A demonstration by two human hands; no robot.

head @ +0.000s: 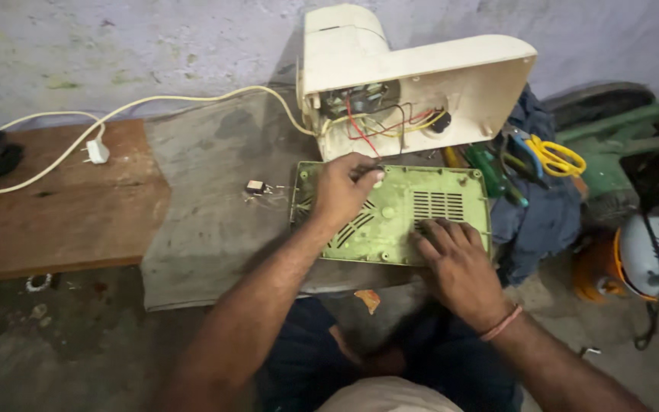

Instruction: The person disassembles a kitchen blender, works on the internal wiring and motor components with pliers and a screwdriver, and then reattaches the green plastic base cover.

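A pale green vented base cover (436, 200) lies flat on a grey slab. My left hand (342, 191) rests on its upper left part, fingers curled with the fingertips near the cover's top edge; whether it pinches something small there I cannot tell. My right hand (459, 267) presses flat on the cover's lower right, fingers spread over the vent slots. Behind the cover a cream appliance housing (421, 72) lies tipped with its open underside showing red, black and yellow wires (379, 126).
A cream power cord with plug (98, 151) trails left over a wooden board (62, 206). A small loose part (255, 186) lies on the slab (207, 221). Yellow-handled scissors (557, 158) and green-handled screwdrivers (490, 172) lie on blue cloth at right; a white-orange appliance (657, 255) stands far right.
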